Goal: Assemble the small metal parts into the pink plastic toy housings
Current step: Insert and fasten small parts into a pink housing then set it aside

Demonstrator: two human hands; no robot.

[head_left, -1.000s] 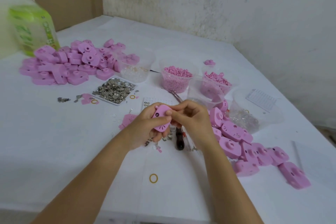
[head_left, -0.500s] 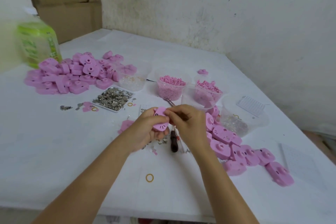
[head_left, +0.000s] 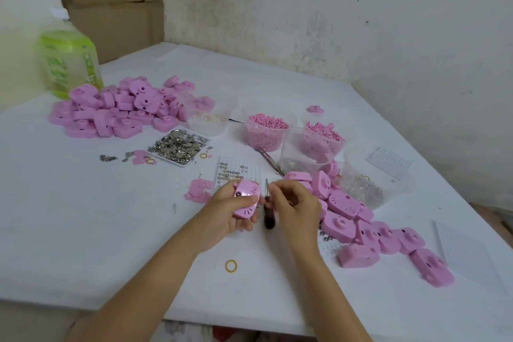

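My left hand (head_left: 222,216) grips one pink toy housing (head_left: 245,198) just above the table, its face turned up. My right hand (head_left: 295,209) is a little to the right of it, apart from the housing, with its fingers curled. Its fingertips are at the shaft of a dark-handled screwdriver (head_left: 268,219) between my two hands. Whether they pinch the screwdriver or a small part is unclear. A tray of small metal parts (head_left: 177,146) lies at the back left. A white peg board (head_left: 238,168) holding a few metal parts sits just behind my hands.
A heap of pink housings (head_left: 116,107) lies at the far left by a green bottle (head_left: 69,64). More housings (head_left: 369,230) trail along the right. Clear tubs of pink pellets (head_left: 266,130), tweezers (head_left: 270,161) and a yellow rubber ring (head_left: 231,266) are also on the white table.
My right hand has come away from the housing and moved right, to the screwdriver. My left hand still holds the housing. The camera has tilted up a little.
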